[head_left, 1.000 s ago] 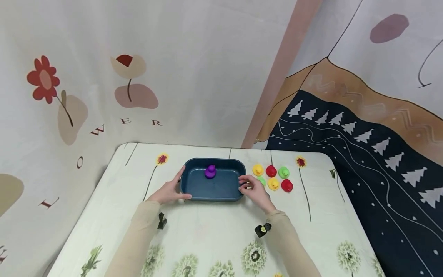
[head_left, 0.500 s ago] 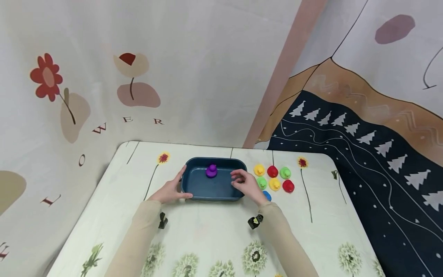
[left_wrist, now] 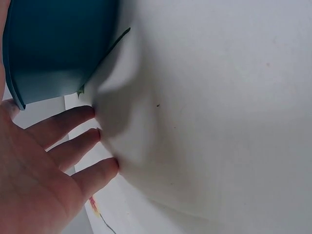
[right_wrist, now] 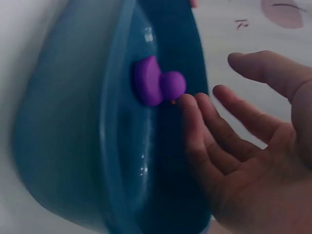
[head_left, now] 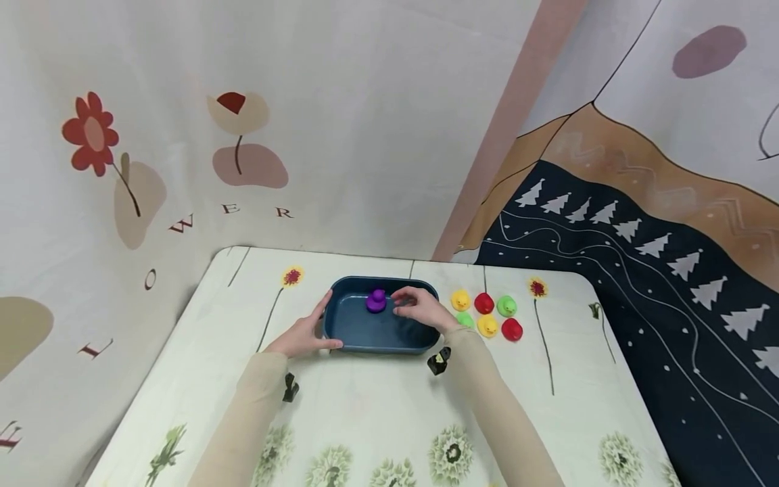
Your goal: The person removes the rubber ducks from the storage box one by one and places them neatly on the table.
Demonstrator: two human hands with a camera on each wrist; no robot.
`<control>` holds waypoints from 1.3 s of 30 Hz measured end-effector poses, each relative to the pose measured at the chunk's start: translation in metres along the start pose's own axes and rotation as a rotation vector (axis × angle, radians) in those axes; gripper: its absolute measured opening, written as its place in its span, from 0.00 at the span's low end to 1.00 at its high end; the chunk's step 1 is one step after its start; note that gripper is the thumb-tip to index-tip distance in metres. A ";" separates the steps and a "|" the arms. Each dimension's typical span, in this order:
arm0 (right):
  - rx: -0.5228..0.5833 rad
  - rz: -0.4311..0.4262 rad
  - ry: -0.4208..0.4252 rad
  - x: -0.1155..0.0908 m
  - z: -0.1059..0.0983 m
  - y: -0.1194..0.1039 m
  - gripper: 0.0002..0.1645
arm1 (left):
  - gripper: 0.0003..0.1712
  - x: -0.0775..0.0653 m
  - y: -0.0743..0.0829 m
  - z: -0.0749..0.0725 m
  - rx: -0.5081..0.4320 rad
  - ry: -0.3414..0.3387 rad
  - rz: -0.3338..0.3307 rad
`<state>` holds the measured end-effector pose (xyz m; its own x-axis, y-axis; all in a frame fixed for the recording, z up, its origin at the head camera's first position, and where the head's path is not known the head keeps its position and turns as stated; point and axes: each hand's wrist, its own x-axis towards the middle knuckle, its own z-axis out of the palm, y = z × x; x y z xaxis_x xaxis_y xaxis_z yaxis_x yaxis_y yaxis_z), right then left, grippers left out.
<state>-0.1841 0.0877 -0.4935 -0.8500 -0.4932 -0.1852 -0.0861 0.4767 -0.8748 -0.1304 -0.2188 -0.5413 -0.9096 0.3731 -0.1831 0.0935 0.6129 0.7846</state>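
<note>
A purple rubber duck (head_left: 376,302) sits inside a dark blue rectangular tray (head_left: 380,348), left of its middle and toward the back. My left hand (head_left: 304,334) holds the tray's left end, thumb at the near corner and index finger at the far one. Its other three fingers (left_wrist: 73,148) stretch out beside the tray wall in the left wrist view. My right hand (head_left: 421,308) hovers over the tray's right half, holding nothing. In the right wrist view the purple duck (right_wrist: 151,83) is right by its fingertips, with thumb and fingers apart.
Right of the tray stands a group of small ducks: a yellow duck (head_left: 460,299), a red duck (head_left: 483,303), a green duck (head_left: 506,306) and several more. The right forearm crosses near them. A patterned fabric wall (head_left: 341,169) rises behind the table (head_left: 365,406).
My right hand has moved left from the tray's right rim to beside the purple duck. A blue object seen half a second ago is now hidden by the right arm. My left hand stays on the tray.
</note>
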 end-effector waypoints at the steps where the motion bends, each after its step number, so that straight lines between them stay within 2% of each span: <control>1: -0.006 0.003 -0.005 0.003 -0.001 0.001 0.22 | 0.68 0.001 0.000 0.000 0.002 -0.001 0.003; 9: -0.093 -0.045 -0.062 0.029 -0.005 -0.001 0.19 | 0.68 0.000 0.005 -0.001 -0.002 -0.005 -0.013; 12: -0.039 -0.047 -0.085 0.036 -0.003 -0.004 0.19 | 0.67 -0.002 0.005 0.000 -0.003 0.000 -0.020; 17: 0.136 -0.030 -0.086 0.045 0.000 -0.009 0.20 | 0.67 -0.002 0.005 -0.001 0.004 0.008 -0.009; 19: 0.159 -0.030 -0.079 0.046 0.001 -0.010 0.19 | 0.66 -0.001 0.005 -0.001 0.007 0.007 -0.013; 28: 0.028 -0.069 -0.094 0.051 0.011 -0.003 0.18 | 0.67 -0.001 0.003 0.001 -0.002 -0.001 -0.024; 39: 0.026 -0.032 -0.125 0.053 0.013 0.006 0.21 | 0.67 -0.002 0.004 -0.001 0.007 0.000 -0.027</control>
<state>-0.2228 0.0549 -0.5143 -0.7755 -0.5954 -0.2100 -0.0974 0.4414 -0.8920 -0.1289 -0.2178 -0.5375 -0.9117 0.3564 -0.2042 0.0715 0.6272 0.7755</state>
